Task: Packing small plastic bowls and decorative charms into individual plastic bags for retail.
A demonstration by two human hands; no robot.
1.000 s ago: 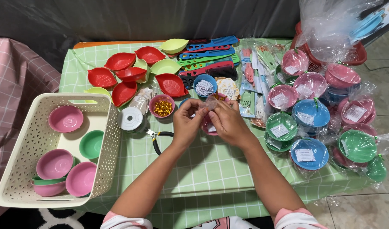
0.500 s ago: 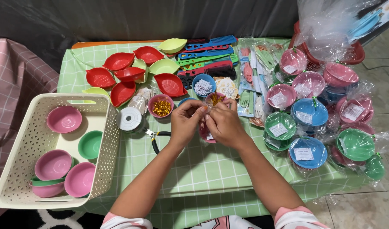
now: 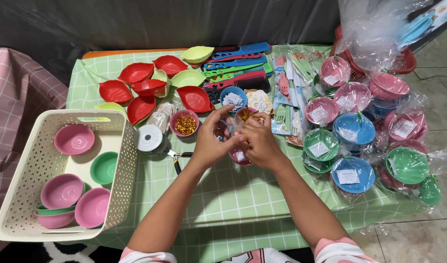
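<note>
Your left hand [image 3: 211,143] is curling, thumb and fingers pinching the clear wrap at 9 o'clock of the pink bowl [image 3: 239,155]. Your right hand [image 3: 260,141] is gripping it from 3 o'clock, steadying it at table centre. Bowl is round, mouth facing up, wrap gathering toward 12.

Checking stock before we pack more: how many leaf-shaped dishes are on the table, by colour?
Red leaf dishes: 6
Light green leaf dishes: 4
Total: 10
</note>
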